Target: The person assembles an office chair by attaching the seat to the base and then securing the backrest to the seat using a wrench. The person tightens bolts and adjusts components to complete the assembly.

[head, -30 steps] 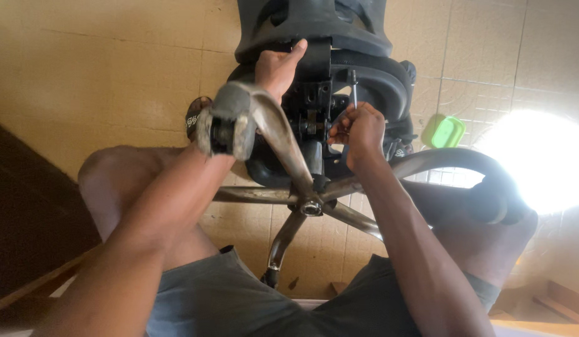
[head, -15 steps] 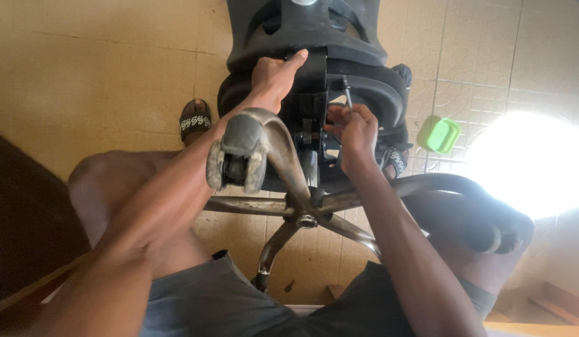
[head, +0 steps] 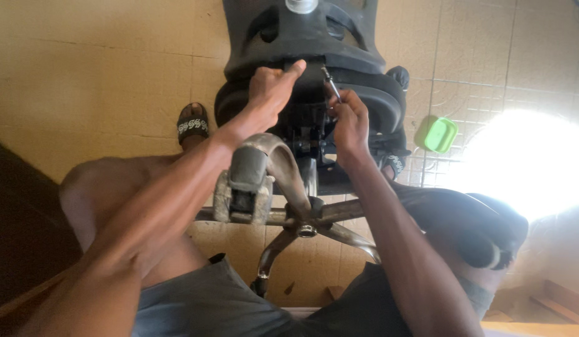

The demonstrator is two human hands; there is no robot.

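The fingers of the right hand are closed around a thin metal tool, whose shaft projects up and to the left from the fist. The tool tip meets the black underside of an overturned office chair, just beside the dark mechanism at the centre of the seat. Whether the tip is seated in a fastener cannot be told.

The fingers of the left hand are curled, with the thumb extended and pressed against the edge of the chair underside, just left of the tool. This hand holds nothing separate; it braces against the chair.

The chair lies on a tan tiled floor with its star base pointing toward the camera. One worn caster sits nearest the lens, between the two forearms. The chrome legs of the base meet at a central hub below the hands.

The person sits with knees apart, in grey shorts, with a patterned sandal visible to the left of the chair. A small green container rests on the floor to the right of the chair, near a bright patch of sunlight.
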